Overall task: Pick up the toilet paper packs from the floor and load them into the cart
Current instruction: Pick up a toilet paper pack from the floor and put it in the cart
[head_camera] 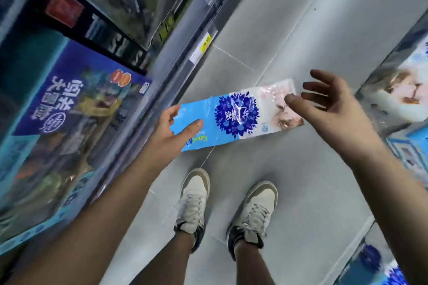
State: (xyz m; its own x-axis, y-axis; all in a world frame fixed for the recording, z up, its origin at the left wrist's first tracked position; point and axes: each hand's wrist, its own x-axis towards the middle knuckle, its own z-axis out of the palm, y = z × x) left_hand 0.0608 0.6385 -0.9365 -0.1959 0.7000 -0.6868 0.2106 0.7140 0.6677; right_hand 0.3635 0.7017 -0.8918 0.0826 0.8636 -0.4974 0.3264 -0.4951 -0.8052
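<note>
**Pack on floor, both hands reaching**

Forearms extend down toward the toilet paper pack (238,114), which lies flat on the grey floor (301,180) ahead of the shoes (193,201). Left hand (171,132): fingers spread, touching the pack's blue end, apparently to grip there. Right hand (333,104): fingers released, hovering over its white end. Cart: not visible.

A long, flat pack (236,113) in glossy plastic is lying on the grey floor. One end is showing light blue, the other white, with a dark blue flower emblem sitting in the middle.
</note>
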